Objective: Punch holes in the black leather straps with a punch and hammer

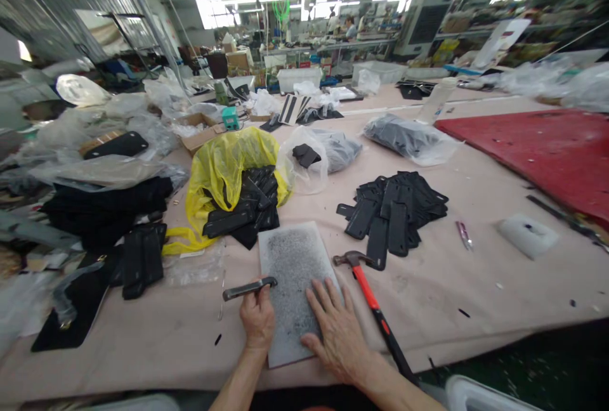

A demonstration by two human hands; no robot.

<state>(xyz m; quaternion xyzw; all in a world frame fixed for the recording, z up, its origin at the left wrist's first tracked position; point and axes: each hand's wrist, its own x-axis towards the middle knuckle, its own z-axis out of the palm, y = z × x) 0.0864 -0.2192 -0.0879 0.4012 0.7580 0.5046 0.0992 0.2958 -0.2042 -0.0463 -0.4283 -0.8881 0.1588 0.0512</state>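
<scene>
My left hand (pixel 257 319) is closed round a dark, flat bar-like piece (pixel 249 288) with a rounded end, held over the left edge of a white board (pixel 297 259). Dense black specks cover the board's upper and middle part. Spread flat on the board's lower right is my right hand (pixel 339 335), with nothing in it. Just right of the board lies a claw hammer (pixel 371 297) with a red and black handle. Beyond the hammer is a pile of black flat pieces (pixel 392 211).
A yellow bag (pixel 228 157) holding black pieces stands behind the board. Clear bags (pixel 404 135) lie further back. At the right are a pink cutter (pixel 464 235), a white wrapped block (pixel 528 235) and a red sheet (pixel 533 151). Black straps (pixel 144 259) lie left.
</scene>
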